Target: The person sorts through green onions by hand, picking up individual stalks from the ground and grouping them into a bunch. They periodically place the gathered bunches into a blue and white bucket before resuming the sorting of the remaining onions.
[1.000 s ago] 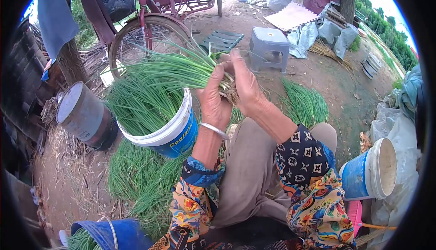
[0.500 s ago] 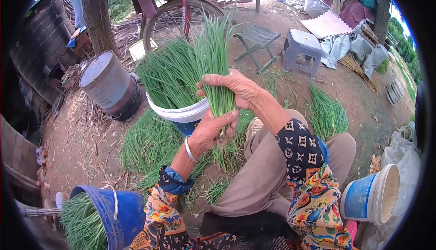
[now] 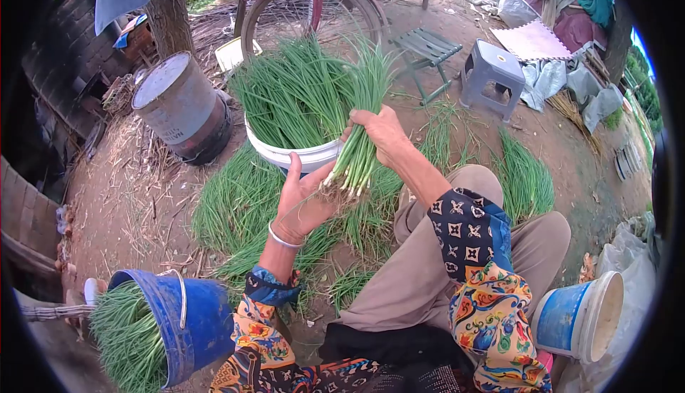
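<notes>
My right hand [image 3: 382, 134] is wrapped round a bunch of long green stalks [image 3: 366, 93], held tilted with its white root ends low and to the left. Just left of those roots, my left hand [image 3: 303, 204] has its palm turned up and its fingers apart, the thumb raised; its fingertips are partly hidden behind the bunch. Behind both hands stands a white-rimmed bucket [image 3: 289, 156] full of the same stalks [image 3: 292, 97]. More stalks [image 3: 232, 207] lie loose on the ground around it.
A blue bucket [image 3: 200, 329] of stalks lies tipped at the lower left, a white-and-blue bucket [image 3: 571, 318] at the lower right. Further back are a metal drum [image 3: 178, 111], a folding stool [image 3: 430, 47], a grey plastic stool [image 3: 492, 72] and a wheel [image 3: 253, 25].
My left hand has come off the bunch and opened, moving slightly down and left. My right hand keeps its hold, and the bunch now leans, showing its white roots. The view has shifted a little.
</notes>
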Available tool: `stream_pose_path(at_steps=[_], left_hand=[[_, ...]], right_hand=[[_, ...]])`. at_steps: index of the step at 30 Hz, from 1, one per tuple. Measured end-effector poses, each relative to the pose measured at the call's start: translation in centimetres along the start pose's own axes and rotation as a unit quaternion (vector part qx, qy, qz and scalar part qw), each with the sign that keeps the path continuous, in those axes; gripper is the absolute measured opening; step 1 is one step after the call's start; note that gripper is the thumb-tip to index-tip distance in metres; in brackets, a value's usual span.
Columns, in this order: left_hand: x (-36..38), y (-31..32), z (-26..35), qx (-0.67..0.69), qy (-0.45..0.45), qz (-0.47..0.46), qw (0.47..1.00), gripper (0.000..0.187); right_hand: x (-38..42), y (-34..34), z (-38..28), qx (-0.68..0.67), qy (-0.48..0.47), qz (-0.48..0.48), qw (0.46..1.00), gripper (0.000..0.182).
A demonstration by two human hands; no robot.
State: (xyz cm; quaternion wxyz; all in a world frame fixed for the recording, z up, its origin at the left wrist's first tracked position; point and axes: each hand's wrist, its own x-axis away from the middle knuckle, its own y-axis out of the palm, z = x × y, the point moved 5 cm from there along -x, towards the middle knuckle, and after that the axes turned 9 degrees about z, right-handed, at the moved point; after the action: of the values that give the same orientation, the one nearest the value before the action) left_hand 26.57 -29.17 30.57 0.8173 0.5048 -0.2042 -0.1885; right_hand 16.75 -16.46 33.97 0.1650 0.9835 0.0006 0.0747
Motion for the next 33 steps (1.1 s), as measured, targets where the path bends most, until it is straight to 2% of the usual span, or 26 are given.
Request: stream_pose_path(at_steps=[1,2,3,4,5,8,9,12,13,16,17,20,21,24,28,31,32,33], left_hand=[[-0.2,-0.7,0.9,-0.06,0.015,0.032,0.998,0.085],[-0.1,-1.9,1.8,-0.182,0.056,0.099,0.977,0.082],[0.2,-2.5,3.0,-0.305,0.097,0.162,0.934,0.08],[0.4,-2.8,4.2,-0.424,0.134,0.221,0.868,0.077],[0.7,-2.6,4.9,-0.421,0.185,0.225,0.859,0.072],[0.9,1.1,4.8,-0.546,0.223,0.206,0.781,0.077],[1.0,3.1,4.1,-0.527,0.23,0.204,0.793,0.079],[-1.1,4.2,1.7,-0.527,0.162,0.125,0.825,0.079],[-1.9,3.7,1.5,-0.532,0.17,0.128,0.819,0.066],[-3.5,2.8,-0.2,-0.455,0.096,0.083,0.882,0.048],[-3.5,2.9,-0.7,-0.421,0.125,0.088,0.894,0.032],[-3.8,3.0,0.8,-0.467,0.14,0.105,0.867,0.027],[-3.7,4.0,2.2,-0.456,0.205,0.105,0.86,0.022],[-5.1,5.3,7.9,-0.431,0.281,0.143,0.846,0.019],[-9.3,4.3,12.9,-0.341,0.323,0.165,0.867,0.02],[-13.7,-4.3,13.7,-0.241,0.194,0.309,0.899,0.015],[-14.2,-6.7,13.0,-0.271,0.132,0.377,0.876,0.015],[-14.5,-8.9,12.5,-0.267,0.08,0.405,0.871,0.015]], right_hand=[[0.5,0.0,-0.4,-0.025,0.007,-0.005,1.0,0.015],[0.9,-0.1,-0.4,-0.052,0.016,-0.009,0.998,0.015],[0.7,-0.1,-0.2,-0.044,0.013,-0.011,0.999,0.016],[0.4,-0.1,-0.1,-0.047,0.008,-0.027,0.998,0.017],[0.3,0.0,0.1,-0.051,0.007,-0.043,0.998,0.017],[0.8,0.5,0.0,-0.06,0.011,-0.047,0.997,0.02],[1.1,0.6,-0.1,-0.065,0.014,-0.039,0.997,0.021],[2.1,1.0,-0.8,-0.06,-0.01,-0.07,0.996,0.023],[2.2,1.0,-0.6,-0.06,-0.007,-0.067,0.996,0.026],[2.9,1.3,-1.3,0.006,-0.058,-0.112,0.992,0.032],[3.0,1.3,-1.4,0.001,-0.069,-0.139,0.988,0.037],[4.2,1.5,-4.7,-0.142,-0.111,-0.168,0.969,0.04],[4.2,1.1,-6.3,-0.143,-0.172,-0.164,0.961,0.046],[4.6,-1.6,-10.2,-0.145,-0.206,-0.101,0.962,0.052],[6.4,-6.9,-13.5,-0.06,-0.217,-0.1,0.969,0.054],[7.4,-13.6,-15.3,0.004,-0.216,-0.026,0.976,0.052],[7.7,-15.9,-16.0,0.021,-0.218,-0.002,0.976,0.052],[7.9,-18.0,-16.7,0.038,-0.217,0.019,0.975,0.051]])
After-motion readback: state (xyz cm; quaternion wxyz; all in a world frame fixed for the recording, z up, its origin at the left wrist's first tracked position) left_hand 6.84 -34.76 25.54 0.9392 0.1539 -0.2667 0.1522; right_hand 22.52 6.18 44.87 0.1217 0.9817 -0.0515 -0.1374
